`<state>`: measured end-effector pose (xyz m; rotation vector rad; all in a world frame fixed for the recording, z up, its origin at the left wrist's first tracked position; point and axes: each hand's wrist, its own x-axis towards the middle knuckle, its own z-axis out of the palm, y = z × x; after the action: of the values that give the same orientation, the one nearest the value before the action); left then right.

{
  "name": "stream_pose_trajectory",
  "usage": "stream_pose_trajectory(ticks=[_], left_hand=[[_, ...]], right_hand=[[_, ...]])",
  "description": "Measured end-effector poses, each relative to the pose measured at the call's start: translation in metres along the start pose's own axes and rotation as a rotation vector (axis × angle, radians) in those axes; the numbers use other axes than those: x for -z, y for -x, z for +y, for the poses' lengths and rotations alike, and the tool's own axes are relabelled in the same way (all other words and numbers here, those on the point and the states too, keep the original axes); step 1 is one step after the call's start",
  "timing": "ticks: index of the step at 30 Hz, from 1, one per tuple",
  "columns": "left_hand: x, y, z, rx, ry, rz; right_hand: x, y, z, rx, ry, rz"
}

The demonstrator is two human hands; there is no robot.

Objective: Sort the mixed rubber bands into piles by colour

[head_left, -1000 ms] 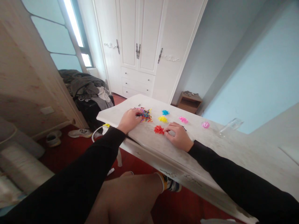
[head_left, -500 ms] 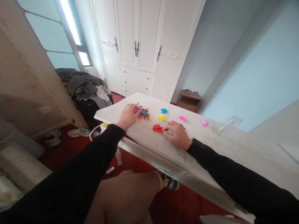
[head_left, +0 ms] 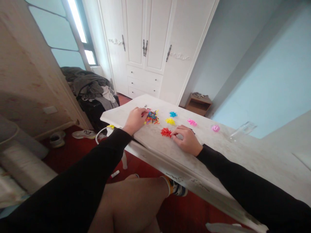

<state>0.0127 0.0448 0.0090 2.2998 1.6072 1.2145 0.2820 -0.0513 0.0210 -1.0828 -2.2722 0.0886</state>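
Observation:
On the white table (head_left: 170,152) lie small piles of coloured bits. My left hand (head_left: 134,119) rests with curled fingers against the mixed multicoloured pile (head_left: 152,116), fingertips in its left edge. My right hand (head_left: 186,139) lies on the table, its fingers bent and pinched together right beside the red pile (head_left: 165,131); whether they grip a piece I cannot see. Farther back sit a yellow pile (head_left: 170,121), a blue pile (head_left: 173,114), a pink pile (head_left: 191,122) and a paler pink pile (head_left: 215,128).
A clear plastic container (head_left: 241,130) lies on its side at the table's far right. A white wardrobe (head_left: 150,45) stands behind the table, a small wooden stand (head_left: 198,103) beside it. Clothes heap (head_left: 91,89) on the left; shoes (head_left: 84,133) on the red floor.
My left hand has shifted slightly farther up along the mixed pile. My right hand stays by the red pile. The view has moved a little.

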Motion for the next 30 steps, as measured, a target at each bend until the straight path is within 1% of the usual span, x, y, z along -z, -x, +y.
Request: stream_pose_trajectory(ticks=[8,20,27,30], left_hand=[[0.0045,0.0032,0.0057,0.009,0.061,-0.011],[0.0019,0.0016,-0.0009,0.050,0.280,0.042],[0.0001,0.0015,-0.0027,-0.016,0.230,0.050],[0.0008,0.0021,-0.0016,-0.012,0.221,0.055]], right_hand=[[-0.0003,0.0004,0.0005,0.003,-0.005,-0.003],[-0.0012,0.0005,0.0028,0.022,0.000,-0.009],[-0.0002,0.0004,0.0014,0.025,0.009,-0.014],[0.0003,0.0001,0.0005,0.024,0.005,-0.012]])
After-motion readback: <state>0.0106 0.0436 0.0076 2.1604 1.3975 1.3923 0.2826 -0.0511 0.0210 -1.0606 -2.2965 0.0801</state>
